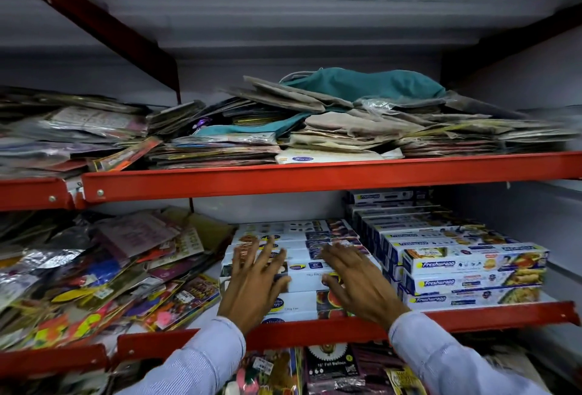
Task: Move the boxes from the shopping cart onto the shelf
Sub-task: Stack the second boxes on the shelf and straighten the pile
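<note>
At lower left of the frame loose packets [94, 272] are lying in a heap on the shelf [315, 333], and just right of them the left hand [255, 281] is resting flat with fingers spread on a stack of white boxes [299, 264], gripping nothing. The right hand [356, 284], likewise spread wide and empty, is pressing on the same stack at lower centre, apparently squaring it up. Further right, a taller bank of Freshwrapp boxes [472, 265] is already sitting shelved, so plenty looks done, though the cart is out of view and what's left is unknowable.
</note>
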Demonstrator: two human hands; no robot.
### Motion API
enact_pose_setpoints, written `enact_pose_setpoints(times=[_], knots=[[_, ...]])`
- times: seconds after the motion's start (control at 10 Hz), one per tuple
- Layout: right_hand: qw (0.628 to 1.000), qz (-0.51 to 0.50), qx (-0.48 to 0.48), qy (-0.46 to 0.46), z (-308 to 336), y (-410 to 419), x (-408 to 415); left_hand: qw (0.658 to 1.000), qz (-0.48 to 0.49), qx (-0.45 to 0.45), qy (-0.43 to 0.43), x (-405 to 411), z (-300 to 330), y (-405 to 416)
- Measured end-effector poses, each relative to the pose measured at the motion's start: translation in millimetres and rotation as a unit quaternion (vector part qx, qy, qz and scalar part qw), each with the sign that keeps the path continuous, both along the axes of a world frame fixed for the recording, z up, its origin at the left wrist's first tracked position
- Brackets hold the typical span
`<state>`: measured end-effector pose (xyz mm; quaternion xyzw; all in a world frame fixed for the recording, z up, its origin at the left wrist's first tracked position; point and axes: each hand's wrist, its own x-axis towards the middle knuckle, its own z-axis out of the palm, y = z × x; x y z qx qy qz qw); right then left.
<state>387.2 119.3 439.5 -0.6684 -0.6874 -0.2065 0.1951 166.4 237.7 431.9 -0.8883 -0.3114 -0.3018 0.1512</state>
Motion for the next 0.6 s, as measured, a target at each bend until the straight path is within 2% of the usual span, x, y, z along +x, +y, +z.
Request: enact_pose_setpoints(times=[0.1,0.2,0.4,0.6], knots=[[0.996,-0.026,0.083,-0.008,-30.2,-3.8,-10.4,0.997,0.012,0.068,-0.046,-10.2,-22.2,-9.7],[0.992,-0.066,0.102,0.026,-49.7,-2.3,-22.4,0.997,0.033,0.066,-0.031,-14.7,-41.9,-9.0],[0.988,-0.117,0.089,0.034,-60.1,11.3,-22.1,0.996,0.058,0.063,-0.001,-11.1,-51.6,1.9],[0.987,-0.113,0.105,0.036,-55.2,8.4,-27.5,0.996,0.049,0.072,-0.004,-14.5,-46.4,-3.1]])
